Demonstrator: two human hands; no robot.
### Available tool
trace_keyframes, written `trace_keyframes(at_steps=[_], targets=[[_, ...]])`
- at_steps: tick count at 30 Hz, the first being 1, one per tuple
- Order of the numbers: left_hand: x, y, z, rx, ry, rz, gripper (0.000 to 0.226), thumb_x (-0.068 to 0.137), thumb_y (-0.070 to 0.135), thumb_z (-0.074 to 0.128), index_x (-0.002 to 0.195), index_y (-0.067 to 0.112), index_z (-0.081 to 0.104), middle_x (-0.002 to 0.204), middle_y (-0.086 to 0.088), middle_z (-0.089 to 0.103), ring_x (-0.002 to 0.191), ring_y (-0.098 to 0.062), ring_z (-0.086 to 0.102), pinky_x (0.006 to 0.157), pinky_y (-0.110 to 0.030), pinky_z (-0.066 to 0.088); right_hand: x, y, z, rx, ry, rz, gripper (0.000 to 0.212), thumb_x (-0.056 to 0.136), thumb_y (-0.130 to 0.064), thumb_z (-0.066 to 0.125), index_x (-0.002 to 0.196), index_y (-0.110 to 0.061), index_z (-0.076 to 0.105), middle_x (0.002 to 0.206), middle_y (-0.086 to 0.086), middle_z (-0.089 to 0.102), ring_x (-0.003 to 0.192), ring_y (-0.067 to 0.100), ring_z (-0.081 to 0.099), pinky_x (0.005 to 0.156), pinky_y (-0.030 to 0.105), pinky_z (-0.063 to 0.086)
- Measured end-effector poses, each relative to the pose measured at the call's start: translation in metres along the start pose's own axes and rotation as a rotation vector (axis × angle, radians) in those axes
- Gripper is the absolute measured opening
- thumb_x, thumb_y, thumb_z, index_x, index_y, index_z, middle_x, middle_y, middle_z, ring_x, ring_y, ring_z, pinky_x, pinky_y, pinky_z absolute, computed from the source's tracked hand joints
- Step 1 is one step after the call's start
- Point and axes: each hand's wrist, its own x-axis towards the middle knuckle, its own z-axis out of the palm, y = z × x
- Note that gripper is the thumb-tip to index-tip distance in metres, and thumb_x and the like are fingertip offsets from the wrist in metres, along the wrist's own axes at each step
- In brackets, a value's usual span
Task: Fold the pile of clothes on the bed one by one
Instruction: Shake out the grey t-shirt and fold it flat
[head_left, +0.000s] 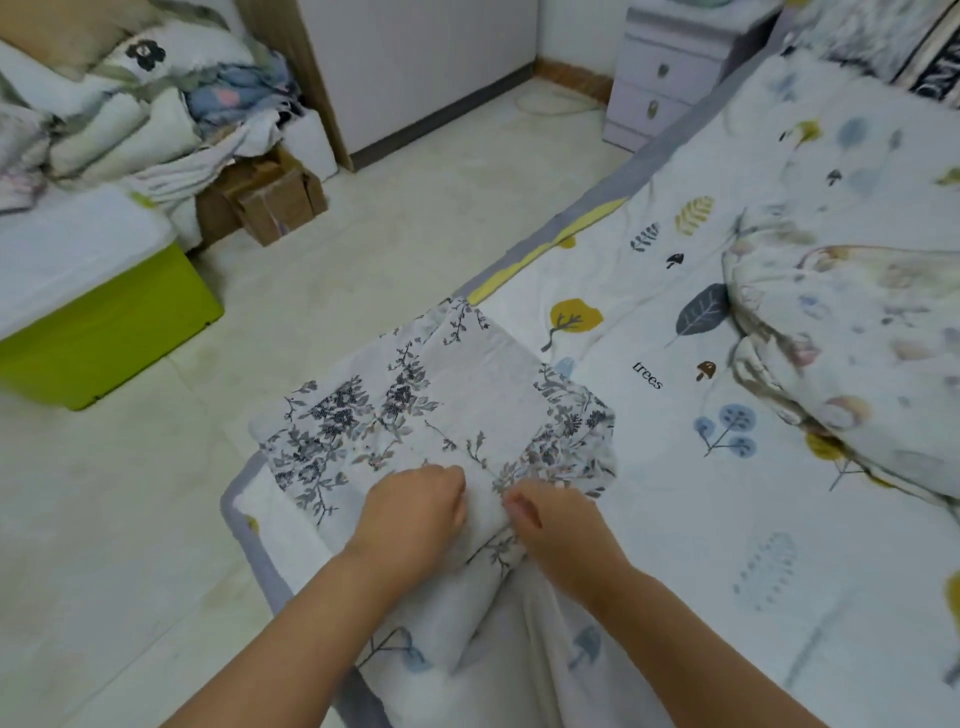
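**Bedroom corner, floral garment under both hands**

Pale floor tiles fill the left of my view, and the bed with its tree-and-leaf print sheet takes up the right, its grey-edged corner pointing toward me. On the far right of the bed lies a bunched heap of pale printed fabric; I judge this to be bedding or the remaining pile, but I cannot tell which. Across the floor stand a lime-green storage box, a cardboard carton and, at the far wall, a lilac drawer unit.

The floral garment lies on the bed's near corner, already brought to a rough rectangle, its long axis running away from me and slightly leftward, its left part overhanging the bed edge. Its near end sits directly beneath my hands, so the rest of the cloth lies forward of both.

My left hand curls on the near edge of the garment, knuckles up, gripping a fold. My right hand pinches the same edge just beside it; the two hands are almost touching. Neither is clearly nearer the cloth. I judge the coming move to be a fold forward along that long axis.

Fingertips of both hands are hidden under the knuckles or the cloth, so how many layers they hold I cannot tell. What kind of garment it is I cannot make out.
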Motion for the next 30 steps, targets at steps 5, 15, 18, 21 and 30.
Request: trace_keyframes(at_steps=[5, 15, 18, 21, 30], targets=[[-0.015, 0.035, -0.019, 0.094, -0.238, 0.124, 0.029, 0.097, 0.03, 0.037, 0.112, 0.013, 0.055, 0.111, -0.007, 0.06, 0.103, -0.024, 0.056, 0.08, -0.03, 0.043, -0.055, 0.009, -0.024, -0.019, -0.033, 0.127, 0.023, 0.09, -0.019, 0.044, 0.102, -0.019, 0.063, 0.103, 0.004, 0.067, 0.098, 0.022, 0.058, 0.078, 0.024, 0.041], [-0.021, 0.143, -0.056, 0.104, -0.273, 0.401, 0.023, 0.095, 0.031, 0.041, 0.109, 0.017, 0.053, 0.1, 0.002, 0.056, 0.105, -0.021, 0.054, 0.077, -0.03, 0.039, -0.175, 0.042, -0.112, 0.017, 0.108, 0.409, 0.023, 0.09, -0.019, 0.043, 0.104, -0.023, 0.061, 0.091, -0.006, 0.06, 0.081, 0.011, 0.05, 0.071, 0.023, 0.039], [-0.021, 0.184, -0.062, 0.09, -0.277, 0.497, 0.026, 0.096, 0.033, 0.04, 0.113, 0.018, 0.052, 0.079, 0.01, 0.04, 0.096, -0.018, 0.052, 0.072, -0.027, 0.035, -0.213, 0.057, -0.138, 0.036, 0.159, 0.499, 0.024, 0.09, -0.021, 0.045, 0.108, -0.023, 0.06, 0.104, 0.0, 0.063, 0.088, 0.016, 0.053, 0.076, 0.025, 0.041], [-0.02, 0.225, -0.067, 0.095, -0.274, 0.567, 0.027, 0.096, 0.034, 0.039, 0.116, 0.019, 0.051, 0.086, 0.007, 0.043, 0.092, -0.015, 0.051, 0.072, -0.027, 0.037, -0.25, 0.072, -0.163, 0.055, 0.2, 0.582, 0.025, 0.091, -0.021, 0.044, 0.111, -0.021, 0.06, 0.107, 0.001, 0.063, 0.095, 0.019, 0.058, 0.08, 0.026, 0.043], [-0.01, 0.334, -0.067, 0.112, -0.263, 0.685, 0.027, 0.095, 0.037, 0.04, 0.115, 0.023, 0.053, 0.092, 0.006, 0.045, 0.098, -0.015, 0.053, 0.072, -0.024, 0.036, -0.333, 0.137, -0.226, 0.037, 0.302, 0.749, 0.026, 0.093, -0.024, 0.044, 0.115, -0.022, 0.057, 0.11, 0.0, 0.062, 0.09, 0.014, 0.054, 0.072, 0.022, 0.039]])
